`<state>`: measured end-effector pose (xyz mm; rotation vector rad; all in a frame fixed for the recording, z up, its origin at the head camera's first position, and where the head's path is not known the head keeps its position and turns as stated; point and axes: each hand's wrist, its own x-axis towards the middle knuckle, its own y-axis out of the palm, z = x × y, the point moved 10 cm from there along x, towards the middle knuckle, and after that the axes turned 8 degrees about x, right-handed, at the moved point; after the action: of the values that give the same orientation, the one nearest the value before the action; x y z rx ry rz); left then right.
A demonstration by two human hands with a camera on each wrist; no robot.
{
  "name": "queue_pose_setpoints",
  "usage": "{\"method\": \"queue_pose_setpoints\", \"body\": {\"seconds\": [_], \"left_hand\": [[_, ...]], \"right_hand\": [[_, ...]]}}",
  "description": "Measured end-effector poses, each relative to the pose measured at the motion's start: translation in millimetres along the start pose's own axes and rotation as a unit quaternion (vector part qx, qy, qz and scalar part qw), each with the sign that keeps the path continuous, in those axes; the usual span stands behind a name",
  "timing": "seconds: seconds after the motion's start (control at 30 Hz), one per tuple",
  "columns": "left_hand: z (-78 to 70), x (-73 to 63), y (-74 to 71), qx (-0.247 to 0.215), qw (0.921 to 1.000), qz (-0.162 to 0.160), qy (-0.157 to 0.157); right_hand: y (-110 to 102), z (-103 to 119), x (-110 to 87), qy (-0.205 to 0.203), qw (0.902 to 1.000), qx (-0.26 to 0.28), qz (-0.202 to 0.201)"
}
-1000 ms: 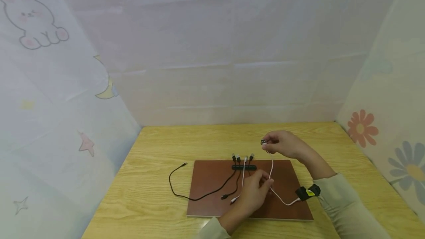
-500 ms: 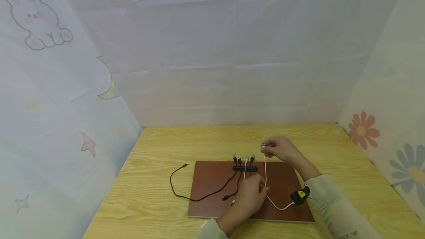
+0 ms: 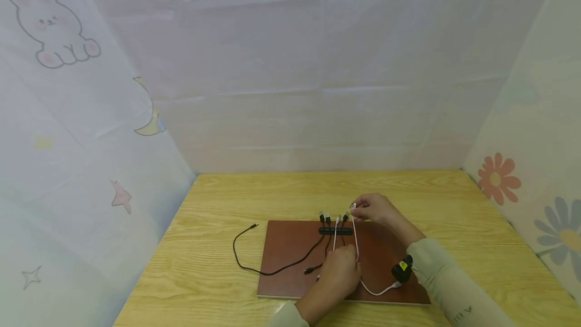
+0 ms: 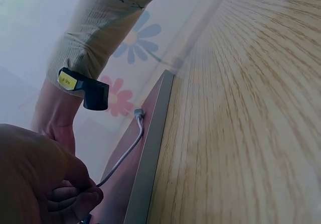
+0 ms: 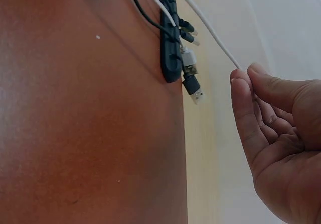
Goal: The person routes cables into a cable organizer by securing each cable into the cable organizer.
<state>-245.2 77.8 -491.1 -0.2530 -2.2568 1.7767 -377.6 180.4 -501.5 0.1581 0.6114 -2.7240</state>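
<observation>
A white USB cable (image 3: 355, 238) stretches between both hands above a brown board (image 3: 286, 246). My right hand (image 3: 374, 209) pinches it just below its USB plug (image 3: 353, 206), behind the board's far edge. In the right wrist view, thumb and index finger meet on the white cable (image 5: 213, 33) and hide the plug. Lower down, my left hand (image 4: 40, 179) pinches the same cable between thumb and fingers. Its small end (image 4: 139, 113) lies on the board. A black cable organizer (image 5: 170, 43) at the far edge holds several cables, their USB plugs (image 5: 193, 88) sticking out beyond it.
One black cable (image 3: 272, 272) curves off the board's left side onto the wooden table (image 3: 204, 236). Another black connector (image 3: 309, 270) lies left of my left hand. Fabric walls (image 3: 290, 90) enclose the table at the back and sides.
My right hand has come left and down with the plug, closer to the organizer. The white cable's far end has slid left on the board. My left hand has barely moved, still gripping the cable.
</observation>
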Motion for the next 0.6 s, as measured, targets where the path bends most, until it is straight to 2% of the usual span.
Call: {"method": "queue_pose_setpoints", "body": {"seconds": [0.13,0.33,0.47,0.6], "left_hand": [[0.5,0.1,0.7,0.025,0.9997,0.004,0.001],[3.1,3.0,6.1,0.034,0.9990,0.030,-0.003],[3.0,2.4,7.6,0.053,0.9982,0.026,0.004],[2.5,1.3,7.3,0.091,0.9956,0.014,0.013]], "right_hand": [[1.5,-3.6,3.1,0.003,1.0000,0.005,-0.004],[4.7,-11.0,7.7,0.019,0.9997,-0.008,-0.014],[8.5,-15.0,9.9,0.020,0.9996,-0.015,-0.011],[10.4,-18.2,12.4,0.020,0.9994,-0.027,-0.011]]}}
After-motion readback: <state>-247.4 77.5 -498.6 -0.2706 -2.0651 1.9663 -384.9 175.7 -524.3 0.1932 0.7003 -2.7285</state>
